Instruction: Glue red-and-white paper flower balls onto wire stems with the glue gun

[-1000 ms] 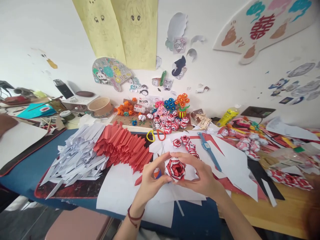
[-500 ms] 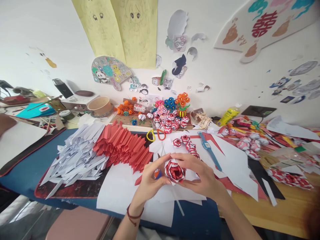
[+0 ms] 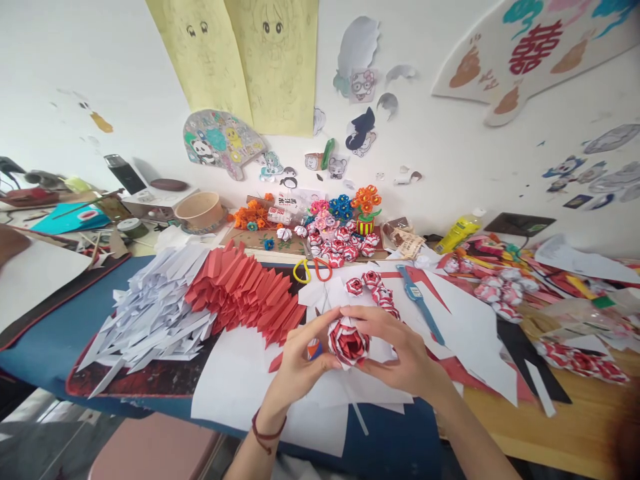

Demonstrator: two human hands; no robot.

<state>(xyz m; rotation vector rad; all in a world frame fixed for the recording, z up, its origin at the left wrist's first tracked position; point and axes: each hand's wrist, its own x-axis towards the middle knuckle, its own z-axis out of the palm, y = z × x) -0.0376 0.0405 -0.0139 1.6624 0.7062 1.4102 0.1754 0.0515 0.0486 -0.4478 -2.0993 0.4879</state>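
Observation:
Between my two hands is a round red and white folded-paper flower (image 3: 349, 343), its layered opening turned toward me. My left hand (image 3: 300, 360) grips its left side, fingertips at the top and thumb below. On the right side my right hand (image 3: 400, 343) holds it the same way. Just beyond my hands, more red and white paper flowers (image 3: 384, 297) lie in a row on white paper (image 3: 270, 400). To the left are a fanned pile of red folded strips (image 3: 245, 293) and a pile of white folded strips (image 3: 155, 307).
Scissors (image 3: 313, 271) with yellow and orange handles lie beyond my hands. A blue watch (image 3: 420, 303) rests to the right. Finished flowers (image 3: 345, 243), a bowl (image 3: 200, 211) and a yellow bottle (image 3: 460, 231) stand along the wall. Another person's arm (image 3: 13, 247) shows at far left.
The view has shifted very slightly. Both hands keep the same hold on the paper flower, which has barely moved.

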